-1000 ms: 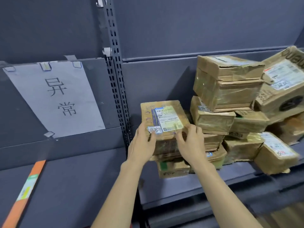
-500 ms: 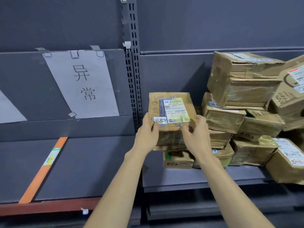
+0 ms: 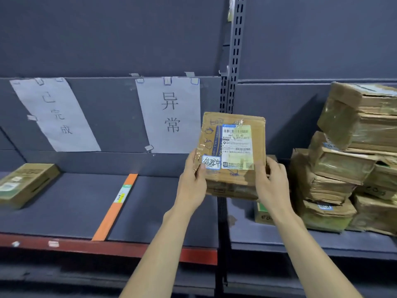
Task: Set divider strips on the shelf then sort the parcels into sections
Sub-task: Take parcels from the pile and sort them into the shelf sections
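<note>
Two bare hands hold one cardboard parcel up in front of the shelving, clear of the shelf boards. The left hand grips its left near edge, thumb pressed on a small handwritten sticker; the right hand clasps the right near edge, fingers curled round the side. The parcel's top face tilts toward the camera and carries a printed shipping label with barcodes, just right of the sticker.

The parcel hangs in front of the slotted metal upright that separates two shelf bays. On the left bay's dark shelf, an orange divider strip lies flat, running from the back panel to the red front edge. It splits the board into two sections. Far left of the strip, a flat cardboard box lies on the shelf, well apart from the strip. The section right of the strip, below the held parcel, has nothing on it.

Two paper signs hang clipped to the back panel: the left sign sits above the left section, and the right sign sits above the section right of the strip, just beside the held parcel.

On the right bay, a stack of taped cardboard parcels is piled several high, leaning unevenly. One small box lies on the board partly hidden behind the right wrist.
</note>
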